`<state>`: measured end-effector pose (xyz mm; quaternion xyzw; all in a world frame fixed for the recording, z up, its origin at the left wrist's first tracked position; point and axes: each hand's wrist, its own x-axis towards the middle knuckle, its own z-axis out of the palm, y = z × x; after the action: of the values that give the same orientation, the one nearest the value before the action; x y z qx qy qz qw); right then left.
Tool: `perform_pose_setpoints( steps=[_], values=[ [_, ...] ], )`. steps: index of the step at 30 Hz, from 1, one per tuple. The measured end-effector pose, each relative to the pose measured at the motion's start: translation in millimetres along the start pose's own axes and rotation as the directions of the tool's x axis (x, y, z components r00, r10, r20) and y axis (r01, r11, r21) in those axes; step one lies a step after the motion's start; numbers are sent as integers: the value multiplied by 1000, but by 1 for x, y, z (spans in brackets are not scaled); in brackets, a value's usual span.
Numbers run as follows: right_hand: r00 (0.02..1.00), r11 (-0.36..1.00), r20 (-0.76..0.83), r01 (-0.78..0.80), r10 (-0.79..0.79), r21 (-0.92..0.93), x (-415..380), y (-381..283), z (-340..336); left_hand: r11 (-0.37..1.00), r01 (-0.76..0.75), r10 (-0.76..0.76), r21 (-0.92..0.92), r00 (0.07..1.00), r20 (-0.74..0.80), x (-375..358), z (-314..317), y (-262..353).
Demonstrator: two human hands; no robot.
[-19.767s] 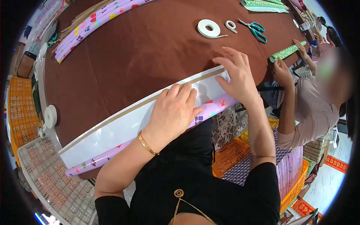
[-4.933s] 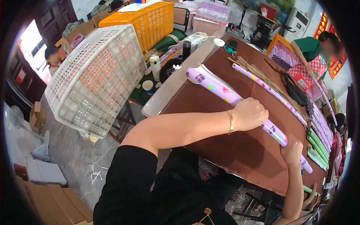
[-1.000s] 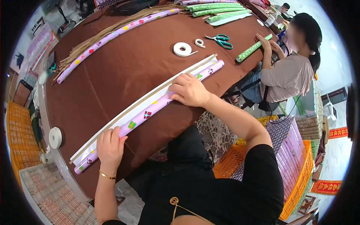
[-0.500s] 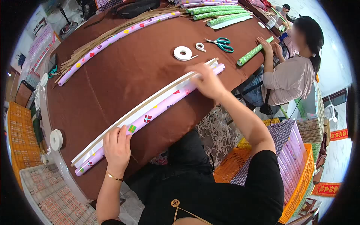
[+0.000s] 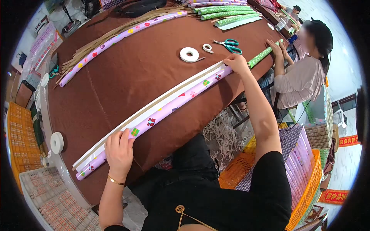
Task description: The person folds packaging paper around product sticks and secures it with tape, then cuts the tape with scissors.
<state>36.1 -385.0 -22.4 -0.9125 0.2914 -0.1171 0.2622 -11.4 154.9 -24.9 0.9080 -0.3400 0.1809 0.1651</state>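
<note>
A lilac wrapping paper roll (image 5: 169,109) printed with small gift boxes lies diagonally across the brown-covered table. Its loose white edge lies open on the far side, with a narrow brown strip (image 5: 137,118) running along it. My left hand (image 5: 118,152) is closed over the near-left part of the roll, fingers bent together and pressing on it. At the right end, my right hand (image 5: 238,64) pinches with its fingertips at the end of the brown strip, beside the paper's corner; the hand partly hides the roll's end.
White tape rolls (image 5: 189,55) and green-handled scissors (image 5: 232,46) lie beyond my right hand. A finished lilac roll (image 5: 123,36) rests by loose brown strips (image 5: 92,43). Green rolls (image 5: 227,15) lie farther back. At right, a co-worker (image 5: 304,77) handles a green roll (image 5: 263,56).
My right hand has moved right along the roll to its far end and closed there. My left hand stays in place. The co-worker's hands have shifted along the green roll.
</note>
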Motion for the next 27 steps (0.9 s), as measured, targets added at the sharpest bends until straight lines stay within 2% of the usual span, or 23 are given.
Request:
perform_pose_setpoints(
  steps=[5,9,11,12,14,16,17,18,19,21,22,24,25,27],
  values=[
    [1000,985,19,-14,11,171,0,8,1,1000,19,-18,-12,1000,24,2,-3,1],
    [1000,975,10,-3,1,221,0,12,2,999,16,-16,-38,1000,21,3,-3,1],
    [996,986,-57,70,-62,154,-1,11,4,999,18,-17,-37,1000,22,3,-3,1],
    [997,985,-53,70,-62,156,1,16,6,998,25,-23,-56,999,36,3,-4,1],
    [983,997,-171,57,-66,-57,5,23,10,997,36,-32,-73,998,50,5,-4,2],
    [981,995,-180,60,-74,-80,-10,6,7,995,27,-22,-94,999,45,4,-3,0],
    [902,953,-318,242,-291,-183,-20,-5,8,996,50,-46,-78,998,54,4,-3,-1],
    [761,869,-423,395,-492,-299,-32,-19,11,997,39,-37,-71,999,31,3,-2,-1],
    [767,865,-403,418,-499,-276,-47,-36,14,998,30,-29,-62,1000,10,3,-2,-1],
    [679,705,-202,702,-706,-104,-86,-75,22,997,46,-47,-59,999,-11,2,-1,1],
    [672,693,-188,717,-716,-71,-106,-91,27,996,57,-57,-67,998,-8,1,-1,0],
    [511,510,-20,859,-859,37,-141,-118,39,994,60,-62,-91,998,-26,1,-2,1],
    [486,483,-18,872,-874,77,-153,-125,45,995,77,-78,-68,997,-20,-4,-7,-3],
    [426,443,126,882,-896,162,-165,-131,54,995,76,-78,-69,997,-27,-6,-9,-3]
  ],
)
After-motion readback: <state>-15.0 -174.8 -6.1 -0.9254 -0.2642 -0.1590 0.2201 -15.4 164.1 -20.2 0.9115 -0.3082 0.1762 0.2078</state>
